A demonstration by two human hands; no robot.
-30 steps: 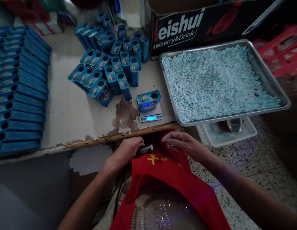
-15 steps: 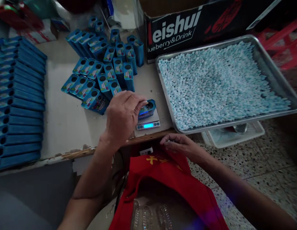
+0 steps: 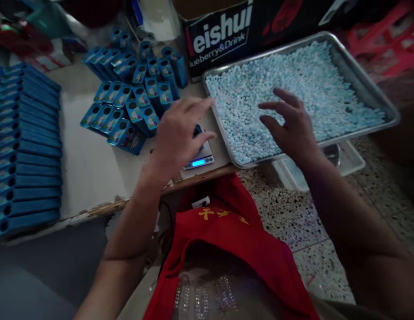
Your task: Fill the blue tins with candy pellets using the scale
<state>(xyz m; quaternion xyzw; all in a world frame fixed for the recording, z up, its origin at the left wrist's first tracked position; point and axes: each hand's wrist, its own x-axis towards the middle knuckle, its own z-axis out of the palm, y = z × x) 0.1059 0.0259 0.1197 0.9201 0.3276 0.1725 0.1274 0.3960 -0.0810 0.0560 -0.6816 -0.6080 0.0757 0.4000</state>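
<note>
My left hand, slightly blurred, hovers over the small digital scale at the table edge. Its thumb and fingers are apart, with nothing seen between them. Behind it, a blue box with a round hole shows only in part on the scale; the hand hides the rest. The scale's display glows blue. Over the metal tray of pale blue and white pellets, my right hand is open, fingers spread and slightly curled, with no pellets visible in it.
Several upright blue boxes stand left of the scale. Farther left, more blue boxes lie in stacked rows. A black carton stands behind the tray. Below the tray's front edge is a clear plastic bin.
My left hand has let go of the blue box, its fingers spreading apart. My right hand has risen from the table edge to above the pellets and opened. The view has shifted slightly.
</note>
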